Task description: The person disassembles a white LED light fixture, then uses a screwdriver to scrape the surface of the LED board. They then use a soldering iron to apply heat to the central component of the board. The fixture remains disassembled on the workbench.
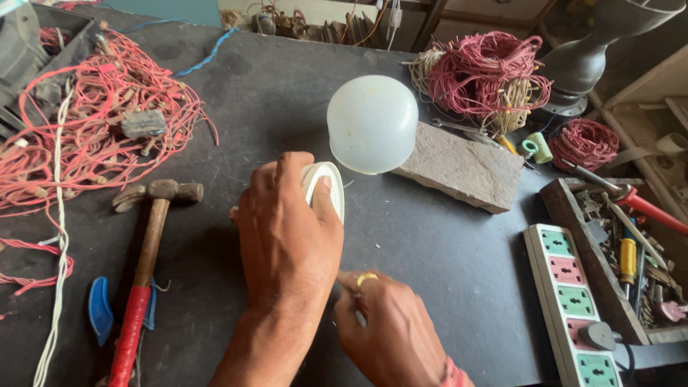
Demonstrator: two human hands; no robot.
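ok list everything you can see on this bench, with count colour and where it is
dome cover: one, frosted white, centre of the bench
bulb base: one, white, under the dome, gripped by the left hand
stone slab: one, grey-brown, right of the dome
hammer: one, wooden handle with red grip, left
wire tangle: one, red, far left
wire coils: two, red, top right
power strip: one, white with green and pink sockets, lower right
tool tray: one, wooden, right edge, holding screwdrivers
left hand: holds the bulb base
right hand: fingers closed near the left wrist, contents hidden
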